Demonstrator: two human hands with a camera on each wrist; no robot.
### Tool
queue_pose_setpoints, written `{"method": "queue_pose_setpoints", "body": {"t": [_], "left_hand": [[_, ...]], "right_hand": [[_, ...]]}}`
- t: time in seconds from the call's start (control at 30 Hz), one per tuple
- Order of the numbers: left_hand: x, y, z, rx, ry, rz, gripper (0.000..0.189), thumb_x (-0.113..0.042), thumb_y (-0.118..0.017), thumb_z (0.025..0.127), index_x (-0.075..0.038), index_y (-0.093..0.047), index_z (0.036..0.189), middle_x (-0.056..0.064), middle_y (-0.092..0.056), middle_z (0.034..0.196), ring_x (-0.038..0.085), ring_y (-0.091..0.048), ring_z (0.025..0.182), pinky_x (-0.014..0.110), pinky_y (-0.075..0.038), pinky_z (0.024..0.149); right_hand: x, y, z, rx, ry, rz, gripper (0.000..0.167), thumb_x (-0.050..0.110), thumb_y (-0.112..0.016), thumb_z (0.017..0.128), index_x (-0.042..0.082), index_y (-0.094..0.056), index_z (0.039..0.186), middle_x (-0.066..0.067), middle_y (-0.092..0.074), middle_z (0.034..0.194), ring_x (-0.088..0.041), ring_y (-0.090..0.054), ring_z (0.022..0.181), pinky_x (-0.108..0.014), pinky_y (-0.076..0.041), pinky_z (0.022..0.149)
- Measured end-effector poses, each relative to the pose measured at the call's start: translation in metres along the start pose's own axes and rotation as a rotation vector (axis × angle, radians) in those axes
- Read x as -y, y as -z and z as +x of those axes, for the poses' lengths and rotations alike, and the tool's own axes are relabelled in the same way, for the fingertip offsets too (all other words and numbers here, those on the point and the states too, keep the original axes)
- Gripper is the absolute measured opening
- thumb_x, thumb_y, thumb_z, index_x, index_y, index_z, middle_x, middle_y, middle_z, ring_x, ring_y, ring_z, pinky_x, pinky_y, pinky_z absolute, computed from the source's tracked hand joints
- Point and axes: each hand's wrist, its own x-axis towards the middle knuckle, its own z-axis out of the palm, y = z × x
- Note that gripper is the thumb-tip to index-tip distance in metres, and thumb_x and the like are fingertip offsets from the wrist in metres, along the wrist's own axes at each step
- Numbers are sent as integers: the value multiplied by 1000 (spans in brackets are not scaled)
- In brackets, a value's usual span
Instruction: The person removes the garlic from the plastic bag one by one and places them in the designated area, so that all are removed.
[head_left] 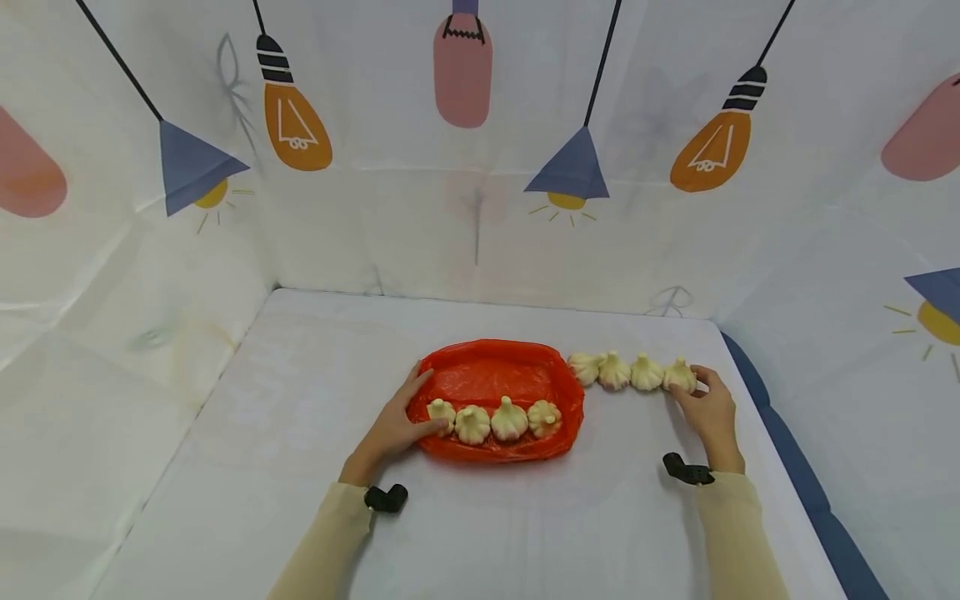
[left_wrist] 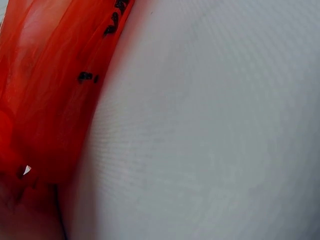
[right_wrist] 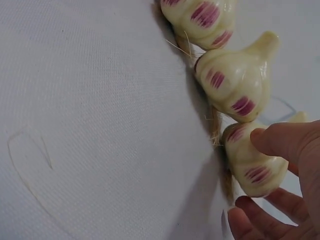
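Note:
A red plastic bag (head_left: pixel 480 377), spread out like a shallow oval tray, lies on the white table. Along its near side sits a row of several pale garlic bulbs (head_left: pixel 509 419). My left hand (head_left: pixel 397 421) grips the bag's left rim, its thumb over the leftmost bulb. In the left wrist view the bag's side (left_wrist: pixel 55 100) shows black print. Right of the bag, more garlic bulbs (head_left: pixel 615 372) lie in a line on the table. My right hand (head_left: pixel 708 410) pinches the end garlic bulb (right_wrist: pixel 255 167) between thumb and fingers. Purple streaks mark these bulbs, and brown twine (right_wrist: pixel 215 127) runs along their bases.
The white table (head_left: pixel 525 533) ends at a back wall of white cloth (head_left: pixel 390 217) printed with lamps. A dark blue edge (head_left: pixel 791 450) runs along the table's right side. Black wrist mounts (head_left: pixel 386 498) sit at both sleeves.

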Motion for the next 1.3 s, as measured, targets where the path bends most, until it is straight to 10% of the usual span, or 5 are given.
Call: {"method": "queue_pose_setpoints", "body": {"t": [0.37,1.0,1.3], "left_hand": [[-1,0,1,3,-6,10,99,-48,-83,83,-23,-30,164,-4,-6,175,31,-11,161,63,-21,124],[-2,1,1,5,-8,14,101,-48,-85,82,-25,-31,164,-6,-6,175,32,-12,161,64,-22,124],[0,1,2,5,11,19,103,-49,-85,80,-28,-29,164,-9,-6,174,30,-11,161,65,-23,123]], "right_hand": [[4,6,-6,-68,39,46,70,26,-67,98,-1,-37,155,-32,-43,154,-52,-49,136,-61,-45,107],[47,10,-31,-115,184,63,77,19,-74,92,-3,-36,155,-35,-37,155,-56,-41,138,-68,-40,109],[82,-1,-50,1,314,77,86,21,-78,91,-2,-30,158,-35,-32,157,-54,-35,141,-70,-41,107]]}}
